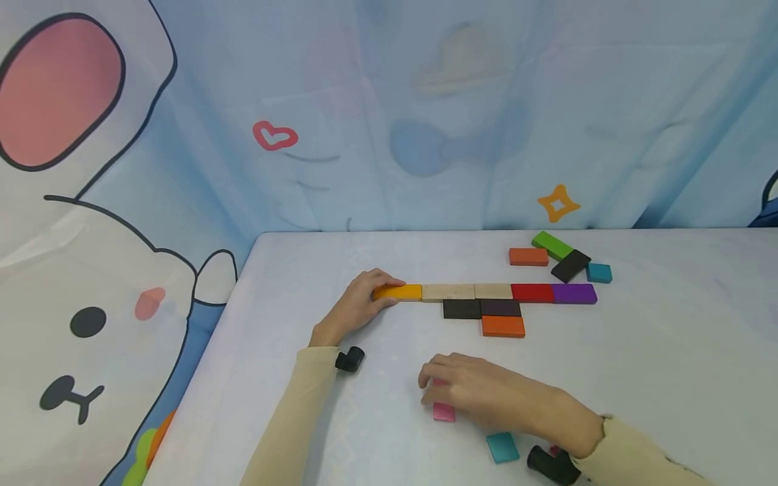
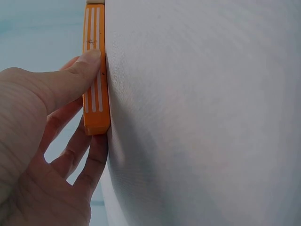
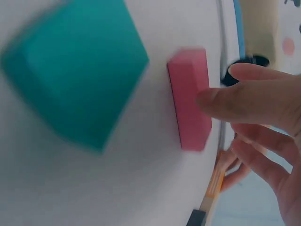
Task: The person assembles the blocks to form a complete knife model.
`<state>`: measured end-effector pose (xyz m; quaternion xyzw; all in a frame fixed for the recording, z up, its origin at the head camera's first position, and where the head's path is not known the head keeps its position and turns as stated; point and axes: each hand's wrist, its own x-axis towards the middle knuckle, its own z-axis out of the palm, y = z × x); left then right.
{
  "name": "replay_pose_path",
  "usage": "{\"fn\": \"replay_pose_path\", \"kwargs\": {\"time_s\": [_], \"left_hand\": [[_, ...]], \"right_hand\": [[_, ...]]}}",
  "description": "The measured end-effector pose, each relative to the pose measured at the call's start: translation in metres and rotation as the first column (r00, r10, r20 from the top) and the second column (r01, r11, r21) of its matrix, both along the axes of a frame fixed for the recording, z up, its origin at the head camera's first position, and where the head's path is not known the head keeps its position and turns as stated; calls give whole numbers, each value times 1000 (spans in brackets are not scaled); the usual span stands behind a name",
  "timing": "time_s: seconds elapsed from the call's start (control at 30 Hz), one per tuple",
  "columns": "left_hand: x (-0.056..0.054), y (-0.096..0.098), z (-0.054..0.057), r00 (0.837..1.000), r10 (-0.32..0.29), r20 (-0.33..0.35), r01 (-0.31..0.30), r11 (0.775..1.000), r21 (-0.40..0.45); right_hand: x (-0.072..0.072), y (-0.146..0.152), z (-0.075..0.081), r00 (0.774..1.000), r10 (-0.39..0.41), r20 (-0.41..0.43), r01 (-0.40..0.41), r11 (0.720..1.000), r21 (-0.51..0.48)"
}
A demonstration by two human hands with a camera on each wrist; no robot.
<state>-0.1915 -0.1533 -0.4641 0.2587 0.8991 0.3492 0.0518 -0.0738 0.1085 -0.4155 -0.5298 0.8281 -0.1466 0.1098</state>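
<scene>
My left hand [image 1: 358,307] pinches a yellow-orange block [image 1: 401,292], thumb on its near side and fingers on its far side; white stripes run along its face in the left wrist view. This block is the left end of a row continuing with two cream blocks [image 1: 448,291], a red block [image 1: 532,293] and a purple block [image 1: 575,293]. Below the row lie two dark blocks [image 1: 461,309] and an orange block [image 1: 503,327]. My right hand [image 1: 492,391] hovers with spread fingers over a pink block [image 3: 188,108], thumb tip overlapping it. A teal block [image 1: 502,447] lies nearer me.
Behind the row lie another orange block [image 1: 528,256], a green block [image 1: 552,244], a black block [image 1: 571,266] and a small teal block [image 1: 599,273]. A small reddish piece [image 1: 554,449] shows partly behind the right wrist camera. A printed blue curtain [image 1: 377,135] hangs beyond the table's back edge.
</scene>
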Motion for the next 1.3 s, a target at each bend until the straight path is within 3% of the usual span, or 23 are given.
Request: {"fn": "replay_pose_path", "kwargs": {"time_s": [0.2, 0.43, 0.67, 0.8, 0.93, 1.1, 1.2, 1.3], "left_hand": [[2, 1, 1, 1000, 9, 5, -9, 1000, 3], [2, 0, 0, 1000, 15, 13, -15, 1000, 1], [3, -1, -1, 1000, 7, 2, -7, 1000, -2], [2, -1, -1, 1000, 6, -1, -6, 1000, -2], [1, -1, -1, 1000, 10, -2, -10, 1000, -11], [1, -1, 0, 1000, 7, -8, -7, 1000, -14], [0, 0, 0, 1000, 8, -8, -8, 1000, -14], [0, 1, 0, 1000, 8, -4, -8, 1000, -12]], "right_hand": [[5, -7, -9, 998, 50, -32, -47, 997, 63], [5, -6, -12, 999, 39, -10, -38, 995, 88], [-5, 4, -9, 983, -98, 153, 87, 993, 78], [-18, 17, -6, 976, -159, 146, 163, 987, -15], [-32, 29, -4, 963, -255, 87, 265, 955, -136], [-48, 34, -5, 914, -397, 84, 405, 878, -257], [-54, 33, -8, 894, -436, 104, 446, 847, -290], [-58, 31, -12, 890, -445, 102, 453, 837, -305]]}}
